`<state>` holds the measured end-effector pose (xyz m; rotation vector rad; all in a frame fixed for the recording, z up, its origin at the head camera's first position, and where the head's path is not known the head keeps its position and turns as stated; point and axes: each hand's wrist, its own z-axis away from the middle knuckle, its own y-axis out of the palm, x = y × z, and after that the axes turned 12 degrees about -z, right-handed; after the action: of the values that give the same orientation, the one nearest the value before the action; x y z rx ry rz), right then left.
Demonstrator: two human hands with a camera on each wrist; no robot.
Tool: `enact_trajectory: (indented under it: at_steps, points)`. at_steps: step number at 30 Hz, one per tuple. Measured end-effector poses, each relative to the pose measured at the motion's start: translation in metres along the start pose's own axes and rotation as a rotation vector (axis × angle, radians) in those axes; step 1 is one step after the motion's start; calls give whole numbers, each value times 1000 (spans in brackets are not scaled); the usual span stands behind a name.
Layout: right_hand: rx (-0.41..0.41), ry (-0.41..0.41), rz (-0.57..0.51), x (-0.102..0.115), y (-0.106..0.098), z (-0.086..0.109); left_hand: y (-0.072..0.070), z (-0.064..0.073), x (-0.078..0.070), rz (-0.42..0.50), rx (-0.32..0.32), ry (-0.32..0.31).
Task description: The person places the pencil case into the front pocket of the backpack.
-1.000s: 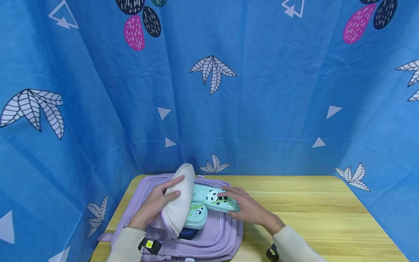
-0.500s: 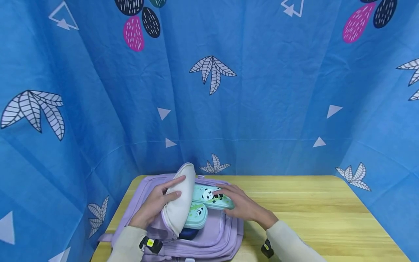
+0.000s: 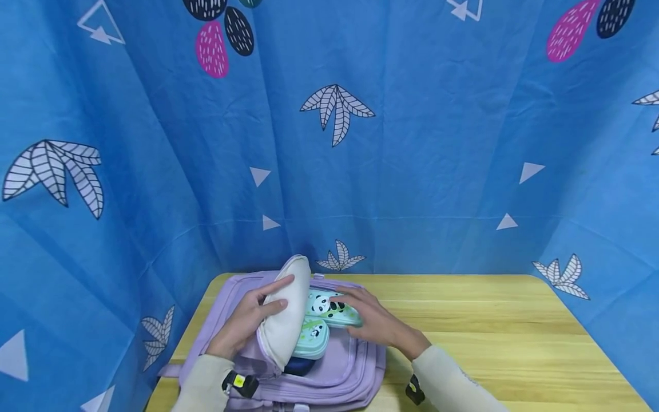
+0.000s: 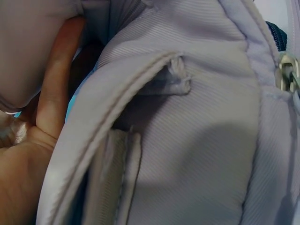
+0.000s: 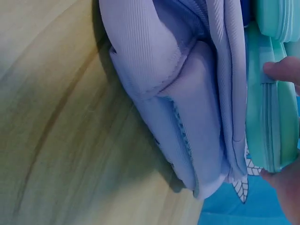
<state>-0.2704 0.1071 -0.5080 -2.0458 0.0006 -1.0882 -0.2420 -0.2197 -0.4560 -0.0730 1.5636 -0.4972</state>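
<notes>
A lilac backpack (image 3: pixel 337 357) lies on the table with its front pocket unzipped. My left hand (image 3: pixel 247 317) holds the pocket's flap (image 3: pixel 288 323) folded back, its white lining showing. My right hand (image 3: pixel 376 320) grips the outer end of a mint-green panda pencil case (image 3: pixel 321 304), whose other end lies behind the flap. In the right wrist view, fingers pinch the zipped side of that pencil case (image 5: pixel 268 122). A smaller mint panda case (image 3: pixel 313 339) sits in the opening, above a dark blue item (image 3: pixel 298 366) that is mostly hidden. Lilac fabric (image 4: pixel 201 154) fills most of the left wrist view.
The wooden table (image 3: pixel 489 332) stretches to the right of the backpack. A blue patterned curtain (image 3: pixel 422 171) hangs behind it and along both sides. A backpack strap (image 3: pixel 170 371) sticks out at the left.
My right hand has moved left, sliding the pencil case farther into the pocket behind the flap. The left hand keeps its hold on the flap, with almost no movement.
</notes>
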Motion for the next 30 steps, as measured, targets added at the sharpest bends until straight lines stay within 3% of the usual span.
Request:
enact_trajectory:
  at_steps: [17,30]
  points:
    - [-173,42,-25,-17,-12,38,0,1,2,7,-11,-23]
    - [-241,31,-86,-25,-11,45,-1,1,1,2,-7,-30]
